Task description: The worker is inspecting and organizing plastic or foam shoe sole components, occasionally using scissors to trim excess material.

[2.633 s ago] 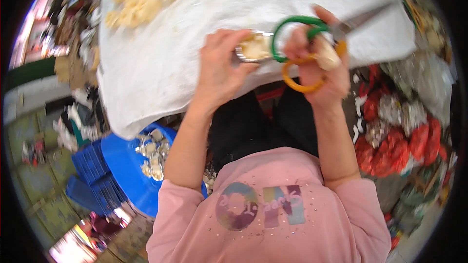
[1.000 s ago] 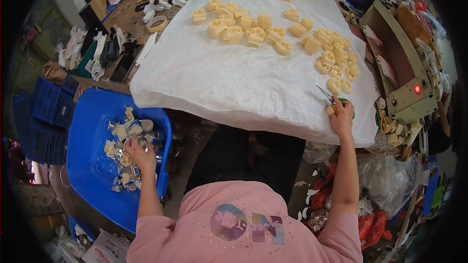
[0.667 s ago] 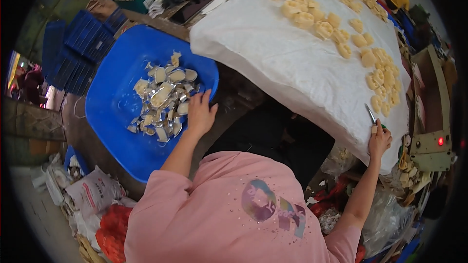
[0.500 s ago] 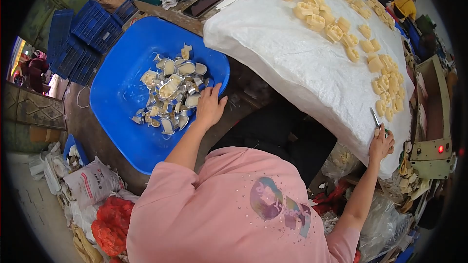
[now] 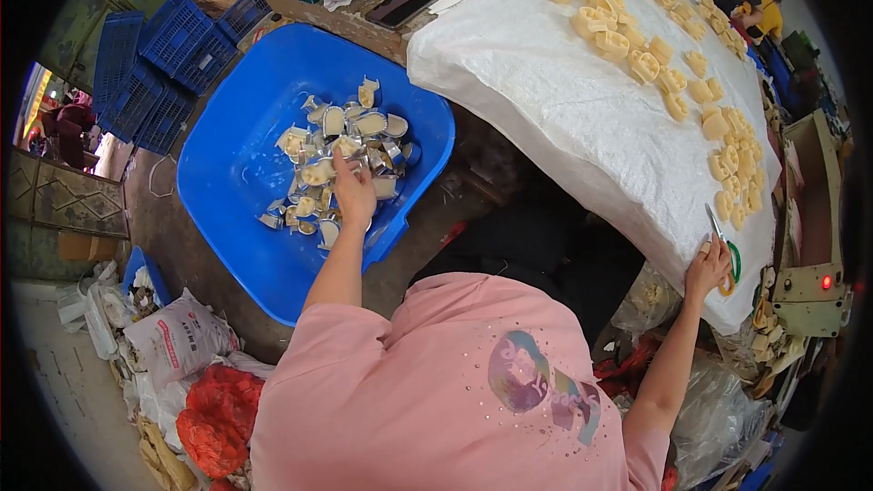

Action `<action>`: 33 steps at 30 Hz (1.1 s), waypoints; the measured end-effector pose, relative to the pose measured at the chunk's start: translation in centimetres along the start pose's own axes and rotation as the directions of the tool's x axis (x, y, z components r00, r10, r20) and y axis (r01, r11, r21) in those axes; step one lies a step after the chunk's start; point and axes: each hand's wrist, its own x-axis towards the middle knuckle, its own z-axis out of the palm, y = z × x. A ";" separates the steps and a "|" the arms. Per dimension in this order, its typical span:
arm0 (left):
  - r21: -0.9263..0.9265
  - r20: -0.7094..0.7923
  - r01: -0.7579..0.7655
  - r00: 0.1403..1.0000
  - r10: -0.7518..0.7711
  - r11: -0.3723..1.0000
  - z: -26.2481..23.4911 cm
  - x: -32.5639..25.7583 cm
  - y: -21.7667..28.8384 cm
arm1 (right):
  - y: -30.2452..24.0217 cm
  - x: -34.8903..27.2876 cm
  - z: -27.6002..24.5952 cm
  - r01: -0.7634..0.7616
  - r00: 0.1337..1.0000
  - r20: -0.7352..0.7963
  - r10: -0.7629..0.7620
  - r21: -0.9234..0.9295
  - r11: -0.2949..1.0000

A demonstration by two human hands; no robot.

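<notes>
While inside tub [image 5: 223, 155], left hand [image 5: 356, 196] outstretched

Glossy plastic basin [image 5: 242, 191], shiny metal-rimmed pieces [image 5: 332, 122], wrinkled white cloth [image 5: 564, 91].

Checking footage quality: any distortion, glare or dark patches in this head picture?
Head view throughout: black corners; edges of the beige box bowed; glare in the opening at left; glints on silvery pieces in the blue basin; deep shadow beneath the white-covered table.

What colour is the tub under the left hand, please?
Blue; the tub shows best in the head view.
</notes>
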 end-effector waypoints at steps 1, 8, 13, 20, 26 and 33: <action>0.004 0.002 0.004 1.000 -0.004 1.000 0.0 0.3 -0.1 | 0.0 0.0 0.2 -0.019 1.000 0.009 0.019 -0.005 1.000; -0.136 -0.113 0.106 0.986 -0.122 0.985 0.1 0.3 -1.1 | -0.1 -0.5 0.4 -0.017 1.000 0.012 0.017 0.004 1.000; -0.146 -0.074 0.015 0.997 -0.026 0.989 0.7 0.5 -4.2 | 0.9 -0.4 0.5 0.093 0.992 -0.097 -0.079 0.143 0.985; -0.208 -0.029 -0.209 0.978 0.208 0.956 1.2 0.7 5.7 | -3.4 -0.8 -3.3 0.076 0.997 -0.025 -0.075 0.036 0.996; -0.372 0.114 -0.381 0.886 0.449 0.847 7.0 2.4 19.2 | -4.0 -0.6 -4.3 0.057 0.998 -0.007 -0.057 0.103 0.993; -0.266 0.328 -0.635 0.648 0.688 0.725 17.2 8.3 30.2 | -6.7 4.3 -6.3 0.021 1.000 -0.004 -0.021 0.425 0.905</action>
